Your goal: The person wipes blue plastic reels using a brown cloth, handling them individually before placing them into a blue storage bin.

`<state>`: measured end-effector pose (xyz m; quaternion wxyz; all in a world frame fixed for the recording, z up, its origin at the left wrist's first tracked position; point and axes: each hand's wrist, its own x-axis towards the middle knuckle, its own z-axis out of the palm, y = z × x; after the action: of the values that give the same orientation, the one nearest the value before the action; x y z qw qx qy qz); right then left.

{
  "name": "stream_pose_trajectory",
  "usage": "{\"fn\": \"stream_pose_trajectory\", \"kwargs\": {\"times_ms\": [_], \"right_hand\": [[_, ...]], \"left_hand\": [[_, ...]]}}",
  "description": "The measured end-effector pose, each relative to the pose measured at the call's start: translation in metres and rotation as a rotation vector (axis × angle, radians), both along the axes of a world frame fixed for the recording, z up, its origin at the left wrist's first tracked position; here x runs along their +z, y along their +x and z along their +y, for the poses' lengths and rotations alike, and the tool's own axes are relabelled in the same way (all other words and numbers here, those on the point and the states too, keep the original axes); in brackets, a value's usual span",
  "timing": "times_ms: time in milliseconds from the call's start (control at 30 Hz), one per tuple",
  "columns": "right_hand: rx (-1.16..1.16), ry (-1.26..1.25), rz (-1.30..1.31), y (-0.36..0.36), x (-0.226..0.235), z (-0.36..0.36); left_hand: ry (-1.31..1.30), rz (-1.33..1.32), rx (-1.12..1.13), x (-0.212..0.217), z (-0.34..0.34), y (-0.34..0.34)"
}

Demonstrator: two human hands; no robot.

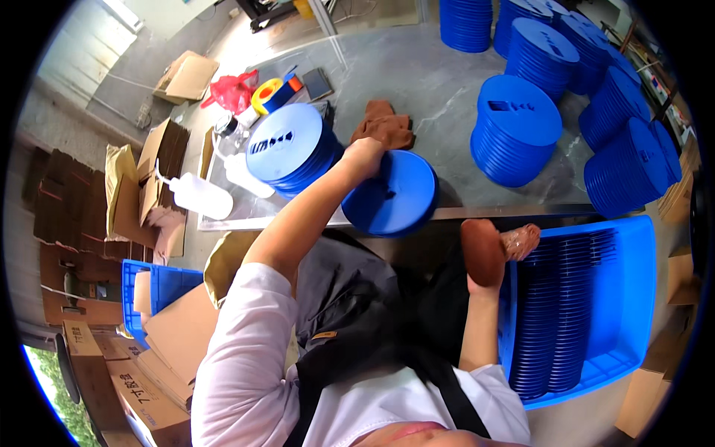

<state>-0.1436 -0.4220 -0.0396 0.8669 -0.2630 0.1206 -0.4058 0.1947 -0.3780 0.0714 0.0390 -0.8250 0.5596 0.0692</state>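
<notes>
My left hand (pixel 365 155) reaches over the table's near edge, beside a low blue plastic disc pile (pixel 391 195). A brown glove (pixel 383 128) appears to cover its fingers, which spread over the tabletop just beyond the discs. Behind my left wrist stands a taller stack of blue discs (pixel 287 145) with cut-out slots. My right hand (pixel 484 257), also in a brown covering, is raised in front of the table beside the blue crate (pixel 646 298). Its fingers bunch toward the right around or under something shiny and crumpled (pixel 521 242), which I cannot make out.
Dark blue discs (pixel 555 313) stand on edge in rows inside the crate. Several disc stacks (pixel 516 130) fill the table's right side. White squeeze bottles (pixel 201 195), yellow tape (pixel 267 95) and a red plastic bag (pixel 232 91) lie at left. Cardboard boxes (pixel 145 395) stand lower left.
</notes>
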Motion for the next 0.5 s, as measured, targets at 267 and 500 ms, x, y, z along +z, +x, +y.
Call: {"fn": "stream_pose_trajectory", "kwargs": {"times_ms": [267, 500], "right_hand": [[0.002, -0.237, 0.055, 0.000, 0.009, -0.001], [0.043, -0.207, 0.015, 0.000, 0.027, -0.005]], "left_hand": [[0.095, -0.081, 0.182, -0.031, -0.063, 0.082], [0.065, 0.579, 0.444, 0.003, -0.059, 0.092]]}}
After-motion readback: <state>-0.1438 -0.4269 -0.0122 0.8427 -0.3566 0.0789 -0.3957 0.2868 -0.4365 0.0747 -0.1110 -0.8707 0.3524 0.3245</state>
